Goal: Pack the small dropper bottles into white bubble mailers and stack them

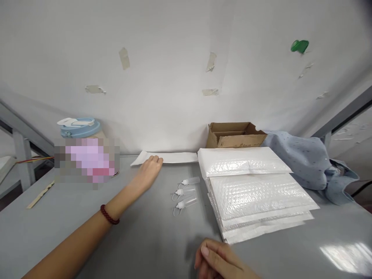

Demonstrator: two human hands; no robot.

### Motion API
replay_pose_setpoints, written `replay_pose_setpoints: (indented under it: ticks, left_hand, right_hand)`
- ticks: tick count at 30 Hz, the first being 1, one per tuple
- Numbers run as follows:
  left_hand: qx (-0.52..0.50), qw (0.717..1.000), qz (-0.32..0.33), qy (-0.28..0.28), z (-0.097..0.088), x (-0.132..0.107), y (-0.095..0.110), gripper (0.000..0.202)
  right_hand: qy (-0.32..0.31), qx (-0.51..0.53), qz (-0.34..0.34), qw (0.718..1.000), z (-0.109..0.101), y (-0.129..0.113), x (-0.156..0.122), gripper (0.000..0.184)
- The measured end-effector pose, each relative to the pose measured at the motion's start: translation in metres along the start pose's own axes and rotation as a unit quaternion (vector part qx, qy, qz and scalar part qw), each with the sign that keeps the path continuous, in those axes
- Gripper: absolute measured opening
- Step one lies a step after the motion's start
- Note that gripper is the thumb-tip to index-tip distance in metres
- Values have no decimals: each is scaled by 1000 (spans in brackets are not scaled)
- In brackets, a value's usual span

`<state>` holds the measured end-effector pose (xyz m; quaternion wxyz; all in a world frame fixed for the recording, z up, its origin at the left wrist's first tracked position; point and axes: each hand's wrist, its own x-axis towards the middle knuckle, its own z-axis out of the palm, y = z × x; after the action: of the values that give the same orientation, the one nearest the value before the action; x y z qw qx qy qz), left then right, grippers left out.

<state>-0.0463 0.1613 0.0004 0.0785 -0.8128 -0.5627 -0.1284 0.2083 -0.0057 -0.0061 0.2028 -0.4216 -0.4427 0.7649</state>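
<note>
My left hand (149, 170), a dark red bracelet on its wrist, reaches to the back of the table with its fingers curled over a long, flat white packet (180, 157) lying along the wall. The fingertips are hidden from me. My right hand (217, 257) is low in front, closed, thumb against bent fingers; whether anything is inside I cannot see. Between the hands lie three small clear dropper bottles with white caps: a far one (192, 181), a middle one (186, 191) and a near one (187, 202). Nearer the right hand is a stack of white bubble mailers (261, 193).
Behind the mailers stands an open cardboard box (236, 140). Pale blue cloth (302, 159) lies at the right. A blue-lidded container (80, 128) stands back left behind a blurred-out item (90, 159), near a thin stick (40, 195). The wall closes off the back.
</note>
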Motion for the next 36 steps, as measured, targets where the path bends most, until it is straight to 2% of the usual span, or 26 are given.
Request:
replay_pose_setpoints:
  ticks: [5, 7, 8, 9, 10, 11, 13, 15, 17, 19, 20, 22, 24, 25, 27, 29, 32, 34, 36]
  left_hand:
    - [-46, 988, 7, 148, -29, -38, -20, 26]
    - [-81, 978, 28, 191, -46, -56, -13, 25]
    - [-103, 974, 52, 195, -54, -66, -5, 23]
    - [-137, 968, 88, 191, -63, -75, 5, 22]
    - [-215, 949, 153, 171, -71, -84, 16, 23]
    - [-264, 933, 209, 129, -78, -93, 29, 30]
    - [-275, 913, 295, 57, -87, -109, 50, 38]
    - [-262, 906, 330, 38, -90, -119, 63, 40]
    - [-272, 903, 334, -15, -87, -123, 66, 39]
    - [-309, 902, 291, -76, -81, -122, 62, 38]
    - [-330, 906, 244, -103, -78, -121, 60, 37]
    - [-359, 917, 105, -141, -73, -118, 57, 37]
    - [-380, 905, -45, -188, -70, -114, 57, 37]
    - [-394, 888, -102, -214, -68, -113, 58, 38]
    - [-432, 845, -174, -261, -67, -111, 59, 40]
    - [-490, 791, -198, -309, -67, -109, 59, 39]
    - [-580, 694, -198, -379, -68, -106, 57, 30]
    - [-609, 647, -204, -411, -68, -106, 58, 24]
    - [-622, 625, -214, -420, -68, -106, 62, 24]
  right_hand:
    - [-22, 19, -8, 1000, 7, 2, 4, 61]
    - [-56, 67, -11, 996, 7, 2, 8, 60]
    - [-84, 95, -5, 992, 6, 1, 10, 59]
    - [-116, 127, 5, 985, 4, 0, 11, 59]
    - [-139, 153, 17, 978, 2, -3, 12, 59]
    - [-148, 171, 27, 974, 1, -6, 13, 59]
    - [-139, 184, 42, 972, -1, -12, 14, 66]
    - [-105, 150, 34, 983, 1, -17, 14, 68]
    - [-75, 98, 14, 992, 5, -19, 14, 62]
    - [-60, 57, -4, 997, 7, -19, 15, 57]
    - [-60, 41, -4, 997, 8, -19, 15, 55]
    - [-64, -21, -3, 998, 7, -21, 16, 49]
    - [-68, -103, -1, 992, 4, -25, 16, 43]
    - [-66, -144, -2, 987, 3, -28, 16, 40]
    - [-50, -215, -12, 975, 1, -34, 13, 35]
    - [-25, -275, -29, 961, 2, -41, 9, 34]
    - [7, -357, -58, 932, 10, -47, 1, 33]
    - [8, -448, -87, 890, 17, -47, -4, 31]
    - [-9, -540, -136, 830, 23, -45, -8, 40]
